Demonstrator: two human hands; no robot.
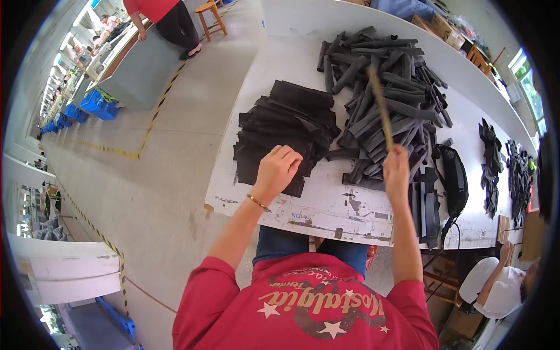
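Stick raised, flat black pieces pinned at desk edge

Left hand (pixel 279 169) curled down on stack of flat black fabric pieces (pixel 286 131) near white desk (pixel 326 204) edge, right hand (pixel 396 169) fisted around thin brown wooden stick (pixel 380 108) over heap of rolled black tubes (pixel 385 87); likely risk: stick snagging tubes, stack sliding off

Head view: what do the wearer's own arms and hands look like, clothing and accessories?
Both forearms are bare. The left hand has a thin gold-coloured bracelet at the wrist and what looks like a ring on one of its fingers. The right hand shows no jewellery. Short red sleeves of a red T-shirt with pale print cover the upper arms.
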